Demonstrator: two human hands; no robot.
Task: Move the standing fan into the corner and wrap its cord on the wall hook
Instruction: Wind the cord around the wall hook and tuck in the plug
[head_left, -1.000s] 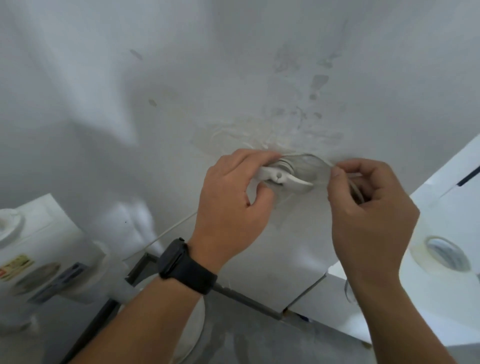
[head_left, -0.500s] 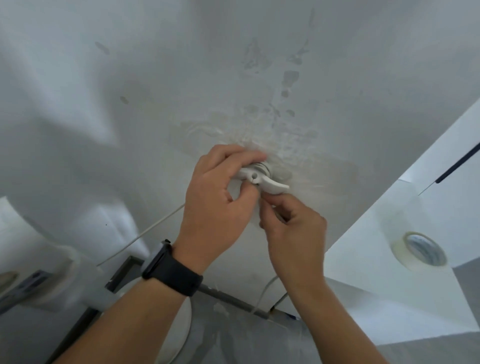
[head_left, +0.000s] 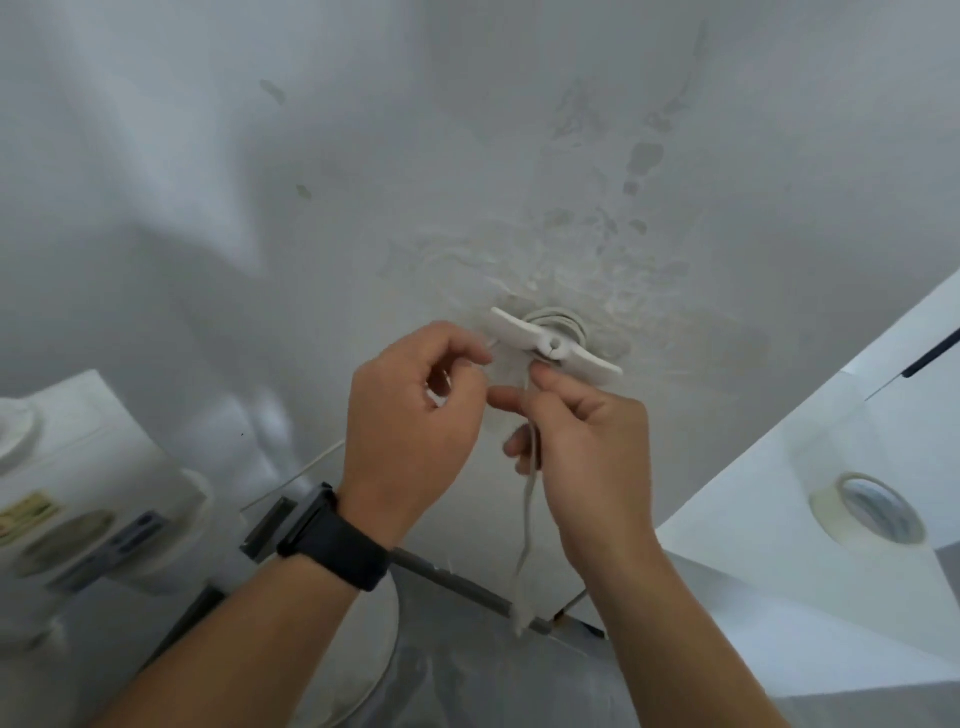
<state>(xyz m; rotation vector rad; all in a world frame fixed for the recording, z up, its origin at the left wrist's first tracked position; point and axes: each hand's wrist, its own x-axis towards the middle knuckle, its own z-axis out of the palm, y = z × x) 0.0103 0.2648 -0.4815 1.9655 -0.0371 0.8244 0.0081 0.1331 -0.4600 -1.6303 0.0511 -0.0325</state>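
A white two-armed wall hook (head_left: 556, 349) is fixed to the patched white wall, with turns of the white cord (head_left: 560, 318) wound behind it. My right hand (head_left: 587, 441) is just under the hook and pinches the cord; the loose tail (head_left: 527, 525) hangs down from it toward the floor. My left hand (head_left: 410, 415), with a black watch on the wrist, is curled left of the hook, and a bit of white cord shows inside its fingers. A thin run of cord (head_left: 317, 460) leads away to the lower left. A round white base (head_left: 379, 670) shows under my left forearm.
A white appliance with a label (head_left: 78, 499) stands at the left. To the right, a white slanted surface (head_left: 779, 571) carries a roll of tape (head_left: 867, 512). A grey bar (head_left: 452, 577) runs along the foot of the wall.
My right hand came from the right of the hook to just under it, bringing the cord round. My left hand let go of the hook and drew back to the left.
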